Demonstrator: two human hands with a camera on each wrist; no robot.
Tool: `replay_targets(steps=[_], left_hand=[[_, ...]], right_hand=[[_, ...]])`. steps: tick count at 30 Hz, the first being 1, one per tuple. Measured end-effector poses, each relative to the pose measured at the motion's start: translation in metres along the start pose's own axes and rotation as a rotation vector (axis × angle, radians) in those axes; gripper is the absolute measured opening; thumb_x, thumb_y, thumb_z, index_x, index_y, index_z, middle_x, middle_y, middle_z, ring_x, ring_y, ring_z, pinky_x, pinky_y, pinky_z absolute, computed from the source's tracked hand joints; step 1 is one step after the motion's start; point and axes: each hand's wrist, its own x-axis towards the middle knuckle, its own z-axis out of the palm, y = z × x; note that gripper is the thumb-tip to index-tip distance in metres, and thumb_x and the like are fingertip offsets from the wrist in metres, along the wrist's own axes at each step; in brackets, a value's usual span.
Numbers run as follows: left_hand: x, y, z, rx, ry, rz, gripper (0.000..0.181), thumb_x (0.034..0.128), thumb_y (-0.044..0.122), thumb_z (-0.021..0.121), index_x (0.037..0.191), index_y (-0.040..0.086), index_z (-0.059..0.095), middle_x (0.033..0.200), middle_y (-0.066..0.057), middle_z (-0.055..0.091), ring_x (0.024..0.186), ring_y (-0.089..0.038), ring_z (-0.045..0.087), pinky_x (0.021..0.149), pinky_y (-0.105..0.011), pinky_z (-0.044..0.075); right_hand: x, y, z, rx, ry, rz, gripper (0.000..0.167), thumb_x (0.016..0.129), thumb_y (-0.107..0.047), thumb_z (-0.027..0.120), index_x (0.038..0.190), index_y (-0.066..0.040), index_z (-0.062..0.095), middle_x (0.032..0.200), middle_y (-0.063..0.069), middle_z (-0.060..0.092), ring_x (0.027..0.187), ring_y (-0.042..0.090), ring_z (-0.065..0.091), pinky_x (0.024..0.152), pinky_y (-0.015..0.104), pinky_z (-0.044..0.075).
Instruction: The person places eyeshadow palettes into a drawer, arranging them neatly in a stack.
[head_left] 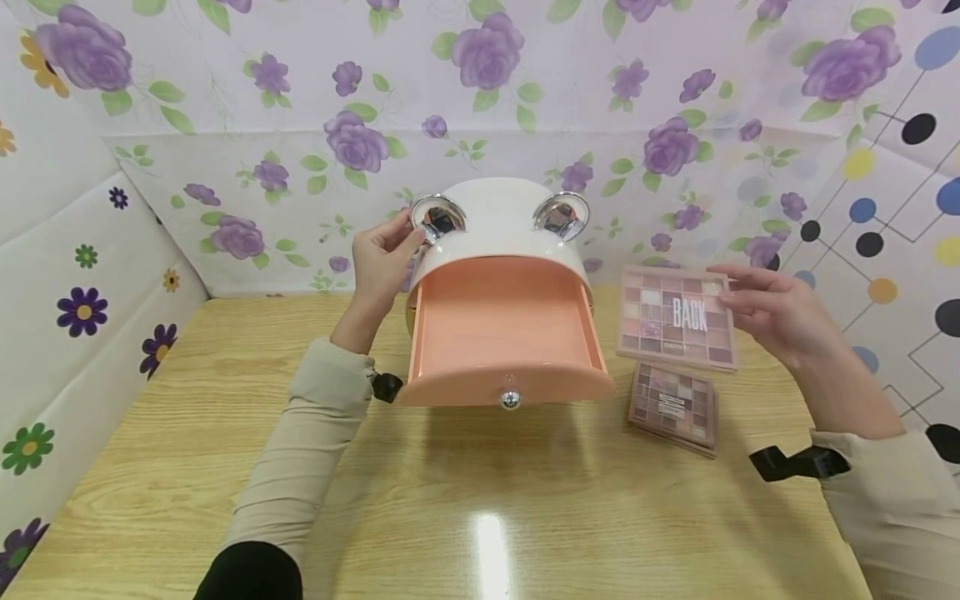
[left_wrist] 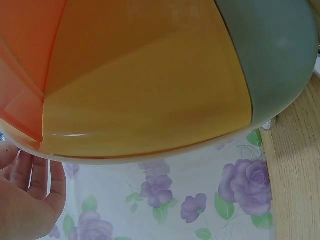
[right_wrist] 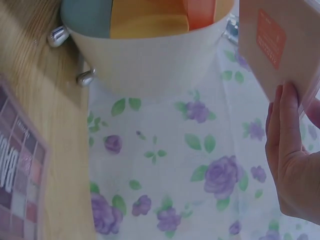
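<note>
A white drawer box (head_left: pixel 498 212) with two silver-rimmed eye shapes stands on the table, its peach top drawer (head_left: pixel 502 321) pulled out, with nothing inside. At the box's left eye my left hand (head_left: pixel 384 254) pinches the rim between thumb and fingers. My right hand (head_left: pixel 780 312) grips an eyeshadow palette (head_left: pixel 675 317) marked "BACK" by its right edge, raised to the right of the drawer. In the right wrist view the palette's pale underside (right_wrist: pixel 280 42) shows. Lower down, a small stack of similar palettes (head_left: pixel 672 404) lies on the table.
Below the peach drawer are a yellow drawer (left_wrist: pixel 150 90) and a grey-green drawer (left_wrist: pixel 275 55), both appearing closed. The wooden table (head_left: pixel 420 517) meets a flowered cloth backdrop (head_left: pixel 285 200) behind the box. Patterned sheets flank both sides.
</note>
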Motion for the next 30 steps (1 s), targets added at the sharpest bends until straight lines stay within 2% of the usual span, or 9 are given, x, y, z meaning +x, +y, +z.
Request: replay_targets(steps=[5, 13, 19, 24, 30], left_hand=[[0.0, -0.001, 0.0, 0.0, -0.005, 0.009, 0.034, 0.0832, -0.002, 0.063, 0.115, -0.008, 0.055, 0.103, -0.026, 0.062, 0.081, -0.007, 0.062, 0.075, -0.022, 0.052], [-0.001, -0.001, 0.001, 0.002, -0.009, 0.022, 0.034, 0.0831, -0.004, 0.062, 0.115, -0.009, 0.055, 0.102, -0.027, 0.062, 0.079, -0.003, 0.061, 0.075, -0.021, 0.052], [-0.001, 0.0, 0.001, 0.017, -0.007, 0.006, 0.034, 0.0834, -0.002, 0.062, 0.116, -0.008, 0.055, 0.104, -0.026, 0.061, 0.082, -0.008, 0.062, 0.077, -0.022, 0.052], [-0.001, 0.0, 0.0, 0.026, 0.0, -0.013, 0.033, 0.0839, -0.001, 0.062, 0.116, -0.006, 0.056, 0.104, -0.026, 0.061, 0.082, -0.005, 0.061, 0.079, -0.022, 0.051], [-0.001, 0.001, 0.0, 0.018, 0.001, 0.003, 0.033, 0.0838, -0.001, 0.062, 0.116, -0.007, 0.056, 0.102, -0.027, 0.062, 0.08, -0.005, 0.061, 0.075, -0.02, 0.052]], right_hand=[[0.009, -0.001, 0.018, -0.048, -0.044, -0.006, 0.035, 0.089, 0.015, 0.042, 0.108, -0.002, 0.065, 0.1, 0.007, 0.063, 0.087, 0.018, 0.062, 0.076, 0.026, 0.053], [0.023, 0.004, 0.039, -0.099, -0.109, 0.018, 0.034, 0.088, 0.014, 0.044, 0.109, -0.003, 0.065, 0.101, 0.007, 0.066, 0.088, 0.016, 0.062, 0.076, 0.025, 0.052], [0.032, 0.009, 0.059, -0.153, -0.058, 0.06, 0.029, 0.086, 0.011, 0.05, 0.103, -0.007, 0.067, 0.095, 0.006, 0.065, 0.084, 0.015, 0.062, 0.072, 0.025, 0.053], [0.04, 0.013, 0.079, -0.237, -0.016, 0.095, 0.024, 0.085, 0.007, 0.057, 0.099, -0.009, 0.066, 0.088, 0.004, 0.066, 0.081, 0.015, 0.062, 0.071, 0.025, 0.053], [0.046, 0.019, 0.1, -0.274, 0.021, 0.115, 0.023, 0.083, 0.007, 0.059, 0.098, -0.009, 0.064, 0.084, 0.005, 0.065, 0.079, 0.014, 0.063, 0.073, 0.026, 0.053]])
